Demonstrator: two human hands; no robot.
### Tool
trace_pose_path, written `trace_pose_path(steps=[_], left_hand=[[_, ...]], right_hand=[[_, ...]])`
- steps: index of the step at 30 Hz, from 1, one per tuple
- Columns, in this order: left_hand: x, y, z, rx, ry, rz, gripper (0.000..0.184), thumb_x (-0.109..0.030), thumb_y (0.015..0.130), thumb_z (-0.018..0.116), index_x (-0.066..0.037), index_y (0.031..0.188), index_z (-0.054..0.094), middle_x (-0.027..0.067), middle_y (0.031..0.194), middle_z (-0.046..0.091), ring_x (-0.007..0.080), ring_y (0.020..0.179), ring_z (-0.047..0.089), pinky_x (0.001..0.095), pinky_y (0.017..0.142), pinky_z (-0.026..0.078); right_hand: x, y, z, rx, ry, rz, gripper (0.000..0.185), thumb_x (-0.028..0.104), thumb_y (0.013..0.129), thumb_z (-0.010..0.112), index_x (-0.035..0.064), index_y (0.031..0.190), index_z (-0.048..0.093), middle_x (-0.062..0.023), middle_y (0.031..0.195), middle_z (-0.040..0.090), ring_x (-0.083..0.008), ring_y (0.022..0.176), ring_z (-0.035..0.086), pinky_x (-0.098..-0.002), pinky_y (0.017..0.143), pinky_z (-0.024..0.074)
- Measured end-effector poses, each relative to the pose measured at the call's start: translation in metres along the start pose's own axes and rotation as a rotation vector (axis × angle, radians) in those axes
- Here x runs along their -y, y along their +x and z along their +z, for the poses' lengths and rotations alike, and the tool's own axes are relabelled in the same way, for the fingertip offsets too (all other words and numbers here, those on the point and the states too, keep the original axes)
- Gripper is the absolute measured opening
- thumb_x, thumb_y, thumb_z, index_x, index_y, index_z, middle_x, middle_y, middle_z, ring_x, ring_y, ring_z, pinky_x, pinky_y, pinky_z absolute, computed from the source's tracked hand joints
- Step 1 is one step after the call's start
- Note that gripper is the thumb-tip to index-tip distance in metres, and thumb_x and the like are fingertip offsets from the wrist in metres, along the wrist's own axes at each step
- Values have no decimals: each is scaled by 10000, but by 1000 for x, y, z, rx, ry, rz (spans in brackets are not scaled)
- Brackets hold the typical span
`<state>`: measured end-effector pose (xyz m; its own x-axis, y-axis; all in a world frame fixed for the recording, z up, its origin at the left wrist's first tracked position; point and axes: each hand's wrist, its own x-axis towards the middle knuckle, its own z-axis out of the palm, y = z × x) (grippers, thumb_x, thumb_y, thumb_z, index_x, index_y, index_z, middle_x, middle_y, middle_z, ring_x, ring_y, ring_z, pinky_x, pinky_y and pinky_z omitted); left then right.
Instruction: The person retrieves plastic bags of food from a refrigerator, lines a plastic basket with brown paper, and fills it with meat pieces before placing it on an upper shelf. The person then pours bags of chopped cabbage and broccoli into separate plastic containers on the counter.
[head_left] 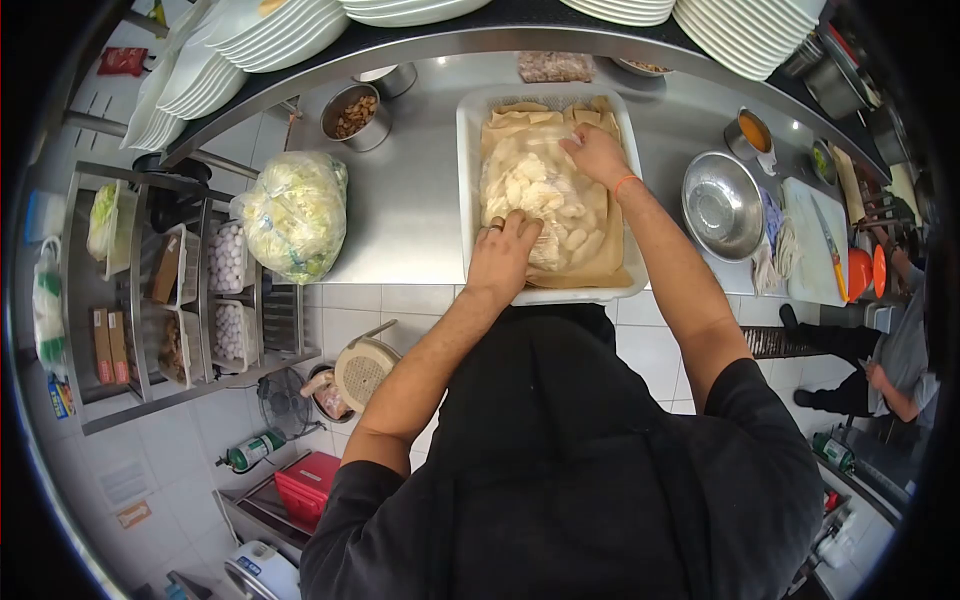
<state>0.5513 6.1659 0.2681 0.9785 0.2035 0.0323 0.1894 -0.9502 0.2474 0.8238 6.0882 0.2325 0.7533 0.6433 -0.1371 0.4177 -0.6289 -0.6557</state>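
A white plastic crate [467, 190] lined with brown paper [612, 225] stands at the counter's front edge. In it lies a clear plastic bag [510, 150] over many pale, cream-coloured pieces [575, 215], too unclear to name. My left hand [503, 255], with a ring on one finger, rests at the bag's near left side, its fingers curled onto the plastic. Toward the far right of the crate, my right hand [600, 158] pinches the plastic between thumb and fingers. Part of the pieces is hidden under my left hand.
A bag of leafy greens [293, 215] and a pot of brown pieces [357, 118] stand left. Rightward are a metal bowl [722, 205], a sauce pot [748, 133] and a knife [828, 240] on a cutting board [803, 255]. Stacked plates [270, 35] line the overhead shelf. Another person [900, 340] stands right.
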Motion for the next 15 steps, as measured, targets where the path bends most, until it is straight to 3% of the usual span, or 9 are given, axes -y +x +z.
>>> trace_pose_path(steps=[4,7,10,13,15], left_hand=[[24,-1,6,23,57,-124,266,-69,814,707,-61,1053,592,164,1148,612,367,1030,662,455,854,554],[34,-4,5,32,-7,-32,162,-40,823,671,-60,948,570,149,995,653,365,880,690,457,770,573],[33,-5,-27,-72,-110,36,121,-55,834,679,-48,914,589,138,892,656,355,825,694,467,746,567],[9,-3,-93,-202,-313,111,119,-36,841,700,-35,927,618,134,883,650,319,798,697,442,728,567],[-8,3,-132,-275,-450,155,138,-3,838,704,-29,952,631,134,869,645,299,768,688,402,698,563]], right_hand=[[22,-3,-21,65,148,60,447,391,918,723,-34,1054,686,-228,1018,726,-350,956,704,-429,855,525],[36,-5,-28,-92,257,-135,418,372,917,730,-40,965,681,-212,917,714,-285,826,687,-404,788,522],[72,-31,-50,-184,277,-178,390,355,913,742,-23,883,651,-175,803,675,-238,723,614,-386,723,508],[103,-44,-89,-303,274,-227,367,303,961,730,39,777,555,41,687,481,-68,698,411,-301,599,397],[135,-64,-114,-363,370,-267,371,294,962,731,43,768,539,56,676,450,-59,678,387,-292,579,371]])
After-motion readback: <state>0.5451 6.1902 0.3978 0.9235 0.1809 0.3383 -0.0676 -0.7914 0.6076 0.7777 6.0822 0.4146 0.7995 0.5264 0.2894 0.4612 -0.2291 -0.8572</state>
